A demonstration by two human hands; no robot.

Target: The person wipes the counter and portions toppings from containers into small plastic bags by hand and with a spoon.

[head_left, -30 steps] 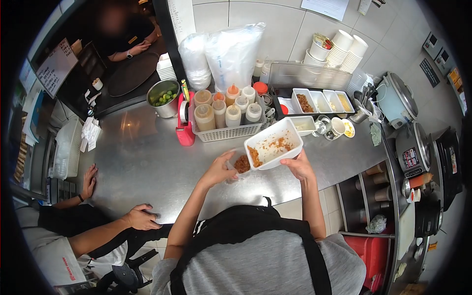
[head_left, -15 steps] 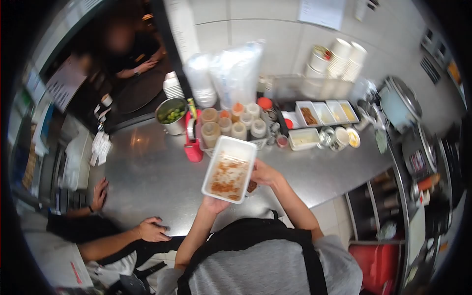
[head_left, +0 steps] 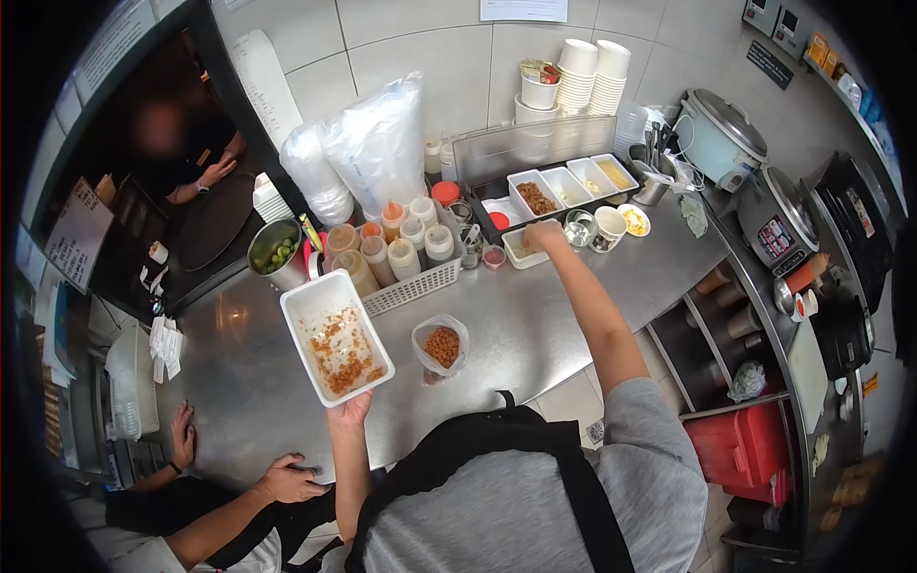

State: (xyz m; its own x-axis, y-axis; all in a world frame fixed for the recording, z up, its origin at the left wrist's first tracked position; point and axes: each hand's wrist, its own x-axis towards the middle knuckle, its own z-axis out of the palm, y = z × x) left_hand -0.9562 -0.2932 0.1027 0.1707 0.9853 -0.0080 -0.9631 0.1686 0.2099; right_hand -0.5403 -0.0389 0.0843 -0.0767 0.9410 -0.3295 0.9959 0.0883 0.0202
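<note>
Tilted up in my left hand point(head_left: 351, 411) is a white plastic tub point(head_left: 302, 334) with brown crumbly food scraps inside. My fingers close on its lower end. My right hand point(head_left: 546, 236) reaches across to a small white rectangular container point(head_left: 519, 252) by the topping trays; its fingertips are hard to make out there, so its grip does not show. Between my arms, an open clear plastic bag point(head_left: 461, 361) of brown minced food point(head_left: 441, 347) stands on the steel counter point(head_left: 497, 329).
Squeeze bottles point(head_left: 403, 256) fill a white basket point(head_left: 420, 289) at the counter's back. Toppings sit in white trays point(head_left: 537, 196); stacked paper cups point(head_left: 576, 76) stand behind. A co-worker's hands point(head_left: 291, 479) rest at the left. Another person point(head_left: 181, 158) stands beyond the opening.
My right hand has let go of the tub and moved to the small white container. The tub, now in my left hand alone, has shifted left, leaving the bag in full view. The camera view has turned.
</note>
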